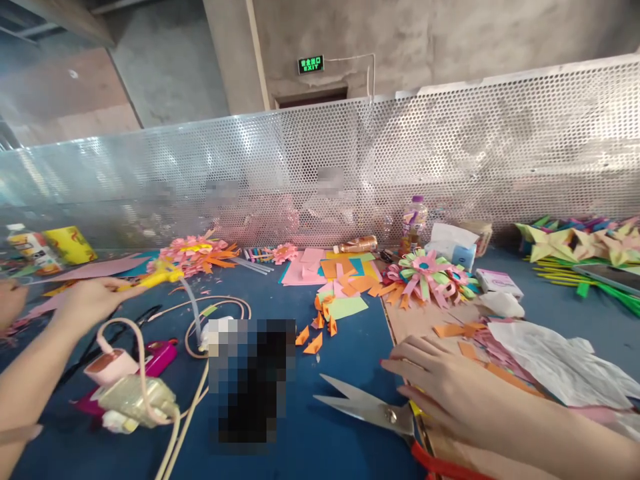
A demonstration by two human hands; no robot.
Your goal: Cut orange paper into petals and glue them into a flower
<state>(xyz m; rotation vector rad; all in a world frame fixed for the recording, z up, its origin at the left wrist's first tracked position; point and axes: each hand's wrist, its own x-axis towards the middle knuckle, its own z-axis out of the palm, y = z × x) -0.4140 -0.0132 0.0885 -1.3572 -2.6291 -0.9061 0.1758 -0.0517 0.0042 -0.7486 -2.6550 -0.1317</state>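
My left hand (pixel 95 297) reaches out over the blue table (pixel 325 440) and grips a yellow glue gun (pixel 161 272), whose nozzle points toward a pink and orange paper flower (pixel 200 252). My right hand (pixel 440 381) lies flat with spread fingers on a brown cardboard sheet (pixel 420 319), holding nothing. Just left of its fingers lie open scissors (pixel 367 407) with red handles (pixel 445 468). Small folded orange paper pieces (pixel 313 341) are scattered between the two hands.
Another person's hand (pixel 9 303) shows at the far left edge. Chargers and cables (pixel 133 399) sit front left beside a blurred-out object (pixel 250 380). A multicolour paper flower (pixel 430 275), tissue box (pixel 456 245), bottle (pixel 415 223), crumpled white paper (pixel 560 363) and a perforated metal screen (pixel 450 153) lie beyond.
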